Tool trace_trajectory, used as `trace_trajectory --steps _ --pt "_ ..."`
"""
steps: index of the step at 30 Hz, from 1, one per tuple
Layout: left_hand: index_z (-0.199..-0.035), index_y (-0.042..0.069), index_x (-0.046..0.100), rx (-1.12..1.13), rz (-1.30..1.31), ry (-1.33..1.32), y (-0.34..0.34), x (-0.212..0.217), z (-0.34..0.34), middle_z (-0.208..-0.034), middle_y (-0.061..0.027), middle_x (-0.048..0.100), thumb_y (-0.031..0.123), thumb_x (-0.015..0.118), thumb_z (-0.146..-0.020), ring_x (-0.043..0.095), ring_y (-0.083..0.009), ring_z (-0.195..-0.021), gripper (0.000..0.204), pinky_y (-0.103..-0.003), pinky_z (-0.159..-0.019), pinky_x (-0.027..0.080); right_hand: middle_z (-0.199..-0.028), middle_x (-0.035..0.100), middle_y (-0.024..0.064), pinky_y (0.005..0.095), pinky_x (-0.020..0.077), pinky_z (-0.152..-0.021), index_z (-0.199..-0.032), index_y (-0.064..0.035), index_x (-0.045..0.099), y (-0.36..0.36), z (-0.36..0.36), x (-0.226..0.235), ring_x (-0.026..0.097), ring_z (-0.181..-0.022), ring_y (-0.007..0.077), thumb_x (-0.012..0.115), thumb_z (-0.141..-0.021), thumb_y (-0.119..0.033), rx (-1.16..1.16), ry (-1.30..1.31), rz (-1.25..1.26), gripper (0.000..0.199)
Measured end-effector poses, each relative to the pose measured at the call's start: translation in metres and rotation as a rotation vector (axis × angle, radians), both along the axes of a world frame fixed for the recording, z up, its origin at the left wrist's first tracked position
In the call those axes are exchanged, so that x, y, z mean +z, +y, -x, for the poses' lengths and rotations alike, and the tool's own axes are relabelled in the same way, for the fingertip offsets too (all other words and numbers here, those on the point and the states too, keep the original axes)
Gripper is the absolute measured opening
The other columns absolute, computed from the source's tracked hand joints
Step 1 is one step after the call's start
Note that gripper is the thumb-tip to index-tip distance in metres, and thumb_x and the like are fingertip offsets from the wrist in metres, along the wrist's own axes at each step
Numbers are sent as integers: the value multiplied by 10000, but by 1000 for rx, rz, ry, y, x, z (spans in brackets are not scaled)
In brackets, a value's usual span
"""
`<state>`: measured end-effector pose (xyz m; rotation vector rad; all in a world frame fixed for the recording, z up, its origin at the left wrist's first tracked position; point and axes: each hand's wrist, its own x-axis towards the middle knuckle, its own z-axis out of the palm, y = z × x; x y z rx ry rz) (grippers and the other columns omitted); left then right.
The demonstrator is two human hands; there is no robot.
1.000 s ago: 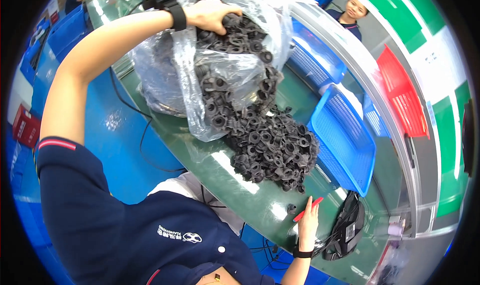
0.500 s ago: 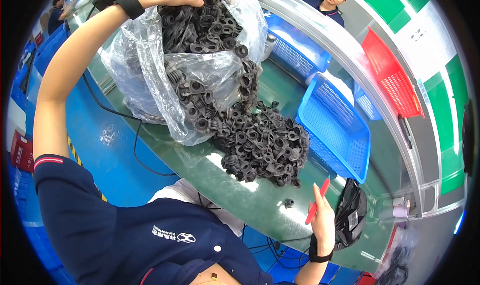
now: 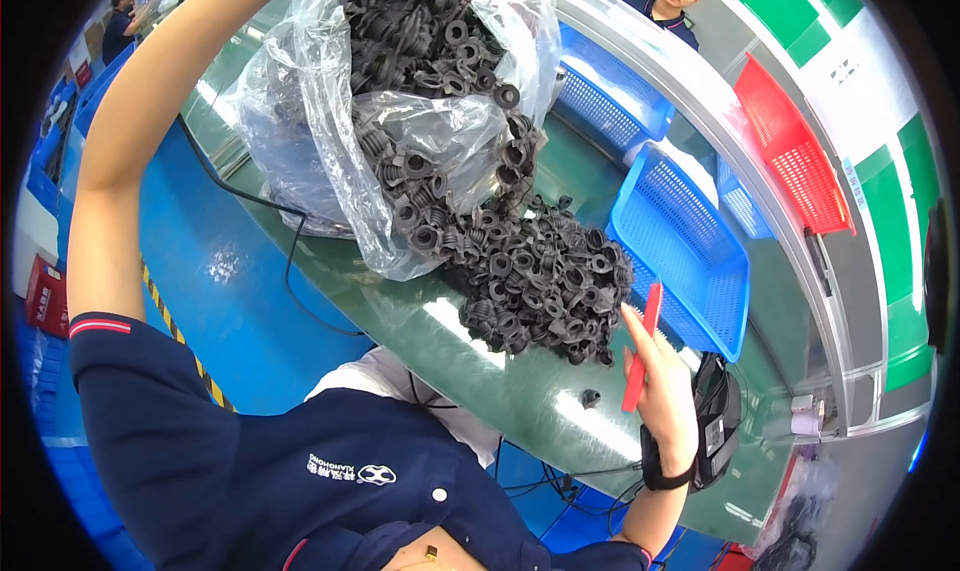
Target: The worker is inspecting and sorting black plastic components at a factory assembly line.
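Observation:
My right hand (image 3: pixel 668 393) has its fingers closed on a slim red stick-like tool (image 3: pixel 637 376), just to the right of the near end of a heap of black ribbed rubber bellows (image 3: pixel 540 286). One loose bellows (image 3: pixel 591 399) lies apart, left of that hand. More bellows fill a clear plastic bag (image 3: pixel 318 136), which lies with its mouth toward the heap. My left arm (image 3: pixel 118 176) reaches up past the bag; the hand itself is beyond the upper edge, with only the black wristband showing.
A blue perforated basket (image 3: pixel 728 316) stands right of the heap on the green table (image 3: pixel 530 421); another blue basket (image 3: pixel 615 116) is farther back. A red basket (image 3: pixel 800 171) is beyond the rail. Behind my right hand lies a black bag (image 3: pixel 722 441). A person (image 3: pixel 665 11) is across the table.
My right hand has moved away from me, up toward the heap, with the red tool in it. My left hand has gone out past the upper edge. The whole view has shifted slightly.

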<state>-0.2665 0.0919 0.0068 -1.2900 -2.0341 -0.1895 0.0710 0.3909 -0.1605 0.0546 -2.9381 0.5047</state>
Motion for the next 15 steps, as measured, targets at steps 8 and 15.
trace_trajectory --steps 8,15 --pt "-1134 105 569 -8 -5 166 18 1 -33 -992 -128 624 93 754 -629 599 -308 -931 538 -390 -807 497 -975 593 164 319 471 -774 -1342 -143 481 -30 49 27 601 -829 279 622 -824 -10 129 187 48 553" --pt "-1225 152 516 -205 223 -9 26 -79 -55 -1006 -124 590 93 792 -558 609 -328 -901 725 -408 -762 497 -1475 273 215 338 455 -938 -1410 -82 351 -59 120 40 483 -1245 289 739 -730 -5 281 484 290 787"
